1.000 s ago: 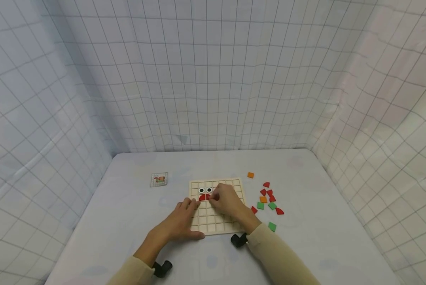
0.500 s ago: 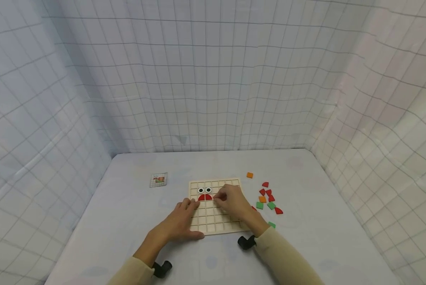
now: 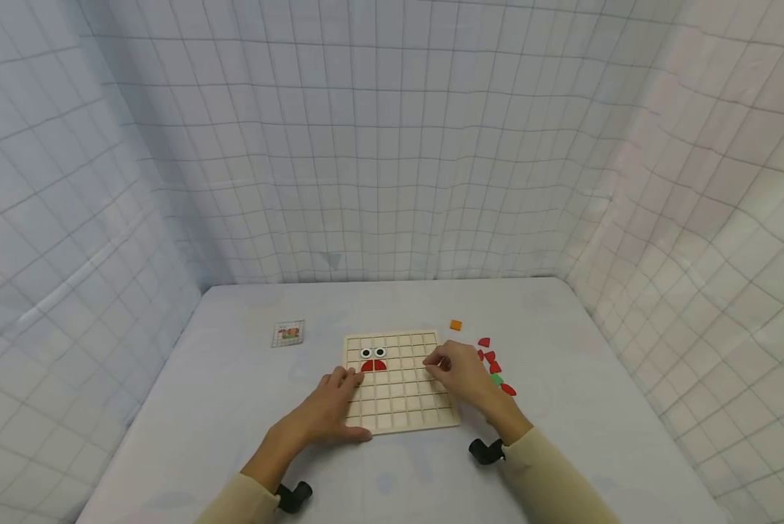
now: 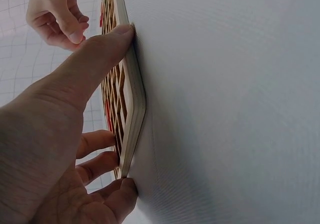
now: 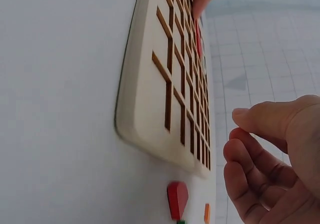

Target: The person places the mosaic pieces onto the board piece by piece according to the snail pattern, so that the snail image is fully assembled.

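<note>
The gridded wooden board [image 3: 398,399] is laid flat on the table [image 3: 392,484]. Its near-left corner is spanned by the left hand [image 3: 326,409], fingers spread and relaxed, thumb rested on the near edge. The right hand [image 3: 462,372] is held above the board's right side, fingers loosely curled, thumb and index tip apart. Two eye discs [image 3: 380,353] are set directly beyond two red quarter-round pieces [image 3: 380,365]. Loose red pieces [image 3: 494,367] are scattered right of the board.

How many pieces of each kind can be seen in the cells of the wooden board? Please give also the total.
Round eye pieces: 2
Red curved pieces: 2
Total visible in the board: 4
</note>
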